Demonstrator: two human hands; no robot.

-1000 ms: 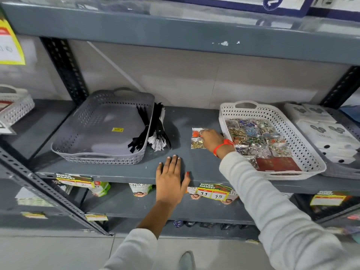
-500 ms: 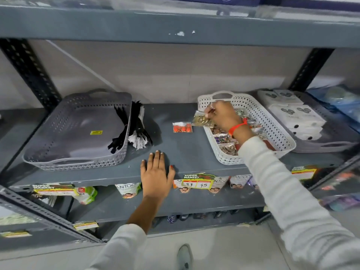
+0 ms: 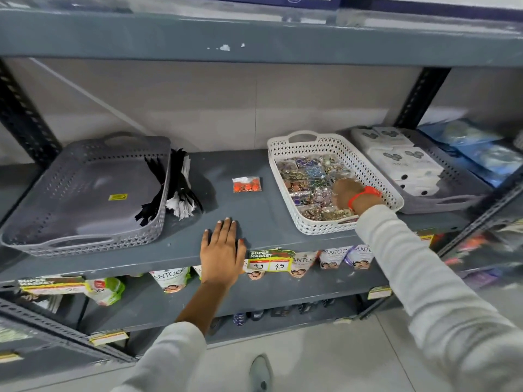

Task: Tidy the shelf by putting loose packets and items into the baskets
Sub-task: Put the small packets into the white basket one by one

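A small clear packet of orange beads [image 3: 246,185] lies loose on the grey shelf [image 3: 254,222], between the two baskets. The white basket [image 3: 285,154] to its right holds several shiny packets. My right hand [image 3: 343,196], with an orange band at the wrist, reaches down into that basket among the packets; its fingers are blurred and partly hidden. My left hand [image 3: 222,254] lies flat and open on the shelf's front edge. A bundle of black and white zip ties [image 3: 181,188] leans on the right rim of the empty grey basket [image 3: 85,190].
A second grey basket [image 3: 452,199] at the right holds white boxes [image 3: 402,162]. Blue packages [image 3: 481,154] lie beyond the upright post. Another shelf runs close overhead. Price labels and hanging sachets [image 3: 270,263] line the front edge; more goods sit on the lower shelves.
My right hand lifted a gold packet off the shelf beside the orange one and carried it right into the white basket. The left hand stayed flat. The view shifted right.
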